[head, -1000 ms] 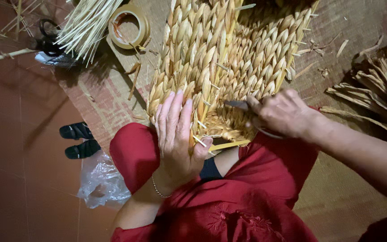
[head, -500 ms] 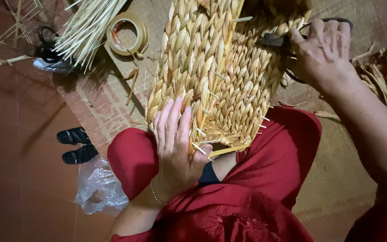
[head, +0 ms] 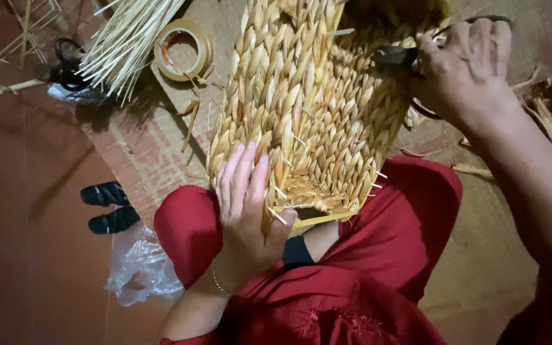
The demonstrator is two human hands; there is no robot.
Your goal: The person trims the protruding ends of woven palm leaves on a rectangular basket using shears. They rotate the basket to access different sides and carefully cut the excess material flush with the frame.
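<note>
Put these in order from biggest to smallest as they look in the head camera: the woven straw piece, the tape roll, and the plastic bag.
1. The woven straw piece looks far the biggest, though it sits nearest the camera.
2. The clear plastic bag on the floor.
3. The tape roll, close to the bag's size and farther away, so that ranking is unsure.

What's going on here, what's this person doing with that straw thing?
A person in red clothing sits on a woven mat with a braided straw basket resting on their lap. The left hand lies flat against the basket's near edge, steadying it. The right hand holds dark scissors at the basket's far side. A tape roll and a bundle of straw lie nearby.
</note>
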